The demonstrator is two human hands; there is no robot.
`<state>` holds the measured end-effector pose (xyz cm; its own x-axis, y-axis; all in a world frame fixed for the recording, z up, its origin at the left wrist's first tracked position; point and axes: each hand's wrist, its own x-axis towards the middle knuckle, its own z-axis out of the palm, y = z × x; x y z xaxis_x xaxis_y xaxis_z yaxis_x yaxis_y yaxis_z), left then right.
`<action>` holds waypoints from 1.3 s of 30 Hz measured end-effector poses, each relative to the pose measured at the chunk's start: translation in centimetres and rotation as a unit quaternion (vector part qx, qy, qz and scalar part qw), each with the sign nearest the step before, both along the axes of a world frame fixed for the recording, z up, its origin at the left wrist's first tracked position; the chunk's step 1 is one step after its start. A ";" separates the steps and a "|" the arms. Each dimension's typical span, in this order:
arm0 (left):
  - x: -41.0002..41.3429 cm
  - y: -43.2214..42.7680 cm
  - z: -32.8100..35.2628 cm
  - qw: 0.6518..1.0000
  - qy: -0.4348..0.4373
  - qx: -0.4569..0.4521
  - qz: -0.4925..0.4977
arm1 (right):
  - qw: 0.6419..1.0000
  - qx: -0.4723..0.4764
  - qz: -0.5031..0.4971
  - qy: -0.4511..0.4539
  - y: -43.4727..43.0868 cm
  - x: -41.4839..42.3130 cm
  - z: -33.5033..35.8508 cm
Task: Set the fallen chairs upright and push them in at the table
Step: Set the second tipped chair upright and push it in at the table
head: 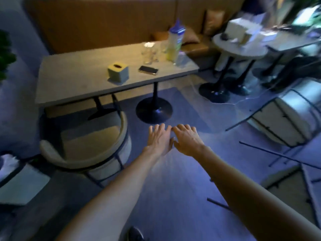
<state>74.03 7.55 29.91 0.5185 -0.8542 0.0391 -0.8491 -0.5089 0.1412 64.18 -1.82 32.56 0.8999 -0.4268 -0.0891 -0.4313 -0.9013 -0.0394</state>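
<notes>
Above the floor, both hands (173, 138) flat, empty.

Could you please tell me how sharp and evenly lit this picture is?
Head view: dim, blue cast on the floor, warm light on the rectangular grey table; head view: motion blur smears the right side, including the fallen beige black-legged chair; the left hand and right hand look sharper.

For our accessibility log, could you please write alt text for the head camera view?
The left hand and right hand reach forward, open and empty, over the floor. An upright chair stands at the rectangular table; a fallen chair lies tipped over to the right.
</notes>
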 end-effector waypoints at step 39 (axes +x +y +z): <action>-83.6 -38.2 -10.0 0.796 -0.059 0.172 -0.577 | 0.832 0.179 -0.512 0.119 -25.2 -89.5 -11.8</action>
<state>-9.52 -30.64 19.92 -0.6091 -0.7304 -0.3090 -0.7767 0.6281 0.0466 -25.34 -27.04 20.77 0.0203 -0.8669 -0.4981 -0.9995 -0.0062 -0.0298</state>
